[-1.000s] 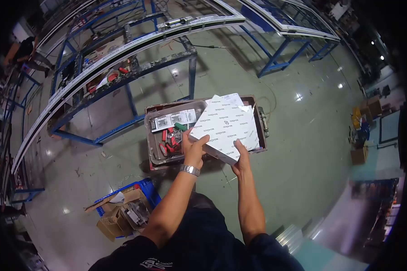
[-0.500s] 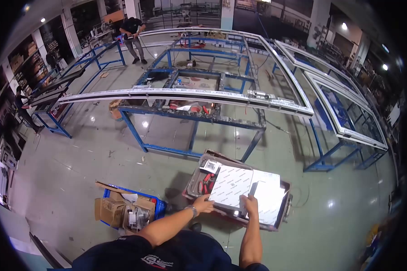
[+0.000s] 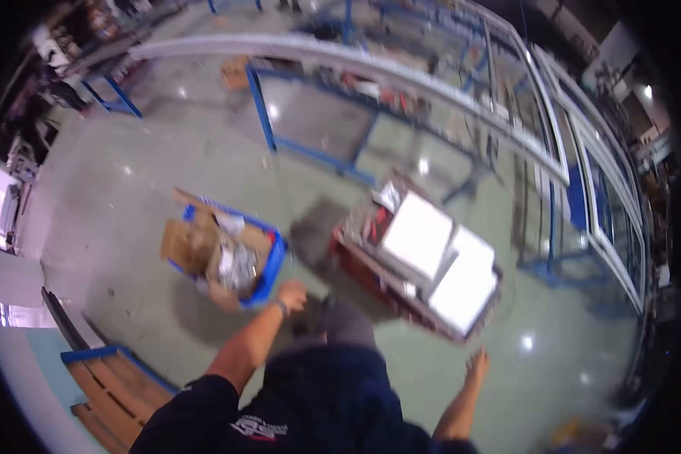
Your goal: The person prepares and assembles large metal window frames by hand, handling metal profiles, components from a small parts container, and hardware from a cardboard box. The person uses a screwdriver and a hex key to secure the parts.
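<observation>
My left hand, blurred by motion, hangs just off the right side of a blue crate. Its fingers look loosely bent and apart, with nothing seen in them. My right hand is below the lower right corner of a reddish crate, not touching it; its fingers are smeared but look loose and bare. Flat white boxes lie on top of that crate, overlapping one another. Red-handled items show beside them. Inside the blue crate sit an open cardboard box and clear plastic-wrapped parts.
A blue steel workbench stands ahead, with a long white frame profile across it. Glazed frames lean on a blue stand at right. A slatted wooden pallet is at lower left.
Both hands have come off the white boxes. The left has moved left toward the blue crate, the right down and to the right. My view has tilted down and turned.
</observation>
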`<state>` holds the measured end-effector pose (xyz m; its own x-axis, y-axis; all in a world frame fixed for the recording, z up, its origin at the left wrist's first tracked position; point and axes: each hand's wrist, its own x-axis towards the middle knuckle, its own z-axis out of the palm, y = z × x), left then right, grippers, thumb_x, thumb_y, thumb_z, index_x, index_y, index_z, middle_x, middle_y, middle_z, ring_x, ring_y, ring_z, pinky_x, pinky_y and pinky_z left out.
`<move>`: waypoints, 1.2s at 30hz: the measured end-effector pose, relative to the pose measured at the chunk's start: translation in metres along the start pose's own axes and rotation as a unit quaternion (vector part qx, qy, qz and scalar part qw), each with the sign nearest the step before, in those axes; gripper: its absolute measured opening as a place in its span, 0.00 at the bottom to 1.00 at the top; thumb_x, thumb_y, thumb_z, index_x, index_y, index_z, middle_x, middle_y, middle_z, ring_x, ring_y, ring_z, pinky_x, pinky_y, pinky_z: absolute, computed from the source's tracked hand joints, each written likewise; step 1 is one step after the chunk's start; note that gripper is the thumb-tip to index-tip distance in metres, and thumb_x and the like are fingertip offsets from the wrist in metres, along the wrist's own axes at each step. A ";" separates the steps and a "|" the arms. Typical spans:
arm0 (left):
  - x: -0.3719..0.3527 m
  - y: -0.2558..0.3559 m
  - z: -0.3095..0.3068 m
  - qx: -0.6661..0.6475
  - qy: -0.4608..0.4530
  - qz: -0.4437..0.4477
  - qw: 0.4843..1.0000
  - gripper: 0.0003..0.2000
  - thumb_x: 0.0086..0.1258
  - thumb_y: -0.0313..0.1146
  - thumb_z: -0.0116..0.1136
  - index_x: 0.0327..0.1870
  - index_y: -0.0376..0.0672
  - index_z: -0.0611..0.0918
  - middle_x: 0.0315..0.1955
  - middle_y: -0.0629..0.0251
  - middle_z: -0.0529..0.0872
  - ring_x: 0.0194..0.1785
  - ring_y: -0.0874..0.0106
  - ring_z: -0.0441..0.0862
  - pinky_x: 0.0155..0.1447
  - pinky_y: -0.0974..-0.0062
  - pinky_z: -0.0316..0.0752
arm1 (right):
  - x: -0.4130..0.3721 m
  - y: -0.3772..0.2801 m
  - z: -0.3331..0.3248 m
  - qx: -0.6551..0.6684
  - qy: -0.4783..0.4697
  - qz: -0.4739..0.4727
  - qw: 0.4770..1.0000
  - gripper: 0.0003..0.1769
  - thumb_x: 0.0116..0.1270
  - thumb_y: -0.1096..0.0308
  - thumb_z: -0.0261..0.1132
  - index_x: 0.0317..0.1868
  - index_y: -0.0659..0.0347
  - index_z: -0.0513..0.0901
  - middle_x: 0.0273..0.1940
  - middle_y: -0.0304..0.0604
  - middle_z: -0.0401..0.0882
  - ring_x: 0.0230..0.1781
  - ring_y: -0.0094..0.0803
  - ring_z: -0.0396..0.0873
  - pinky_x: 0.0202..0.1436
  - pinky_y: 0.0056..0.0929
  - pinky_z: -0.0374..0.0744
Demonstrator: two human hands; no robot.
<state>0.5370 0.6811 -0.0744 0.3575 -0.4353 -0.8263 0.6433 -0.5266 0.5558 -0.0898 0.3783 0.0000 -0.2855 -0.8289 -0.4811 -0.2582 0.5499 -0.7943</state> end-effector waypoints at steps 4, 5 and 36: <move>-0.055 -0.017 0.045 0.008 0.002 -0.059 0.998 0.29 0.72 0.38 0.63 0.70 0.40 0.68 0.52 0.53 0.85 0.53 0.57 0.85 0.49 0.51 0.84 | 0.035 -0.038 0.005 -0.039 -0.004 0.069 0.997 0.52 0.68 0.30 0.59 0.78 0.61 0.58 0.75 0.58 0.62 0.73 0.57 0.65 0.68 0.61 0.69; -0.056 -0.022 0.053 0.010 -0.013 -0.066 0.998 0.30 0.73 0.37 0.62 0.72 0.39 0.66 0.54 0.50 0.83 0.57 0.54 0.84 0.51 0.51 0.84 | 0.045 -0.039 0.011 -0.038 -0.011 0.063 0.997 0.53 0.67 0.29 0.59 0.78 0.60 0.58 0.75 0.58 0.61 0.73 0.57 0.64 0.68 0.62 0.68; 0.087 0.165 0.162 0.198 0.063 0.043 0.977 0.47 0.67 0.52 0.66 0.81 0.55 0.49 0.75 0.50 0.60 0.72 0.47 0.65 0.52 0.33 0.75 | 0.071 0.023 0.104 -0.200 0.139 -0.022 0.970 0.29 0.77 0.47 0.53 0.51 0.71 0.78 0.44 0.65 0.84 0.46 0.61 0.83 0.52 0.50 0.77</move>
<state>0.5649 0.4383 -0.0393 0.4943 -0.4101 -0.7665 0.3047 -0.7441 0.5946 -0.0202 0.3213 -0.0908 -0.4886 -0.8238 -0.2875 -0.5978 0.5561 -0.5774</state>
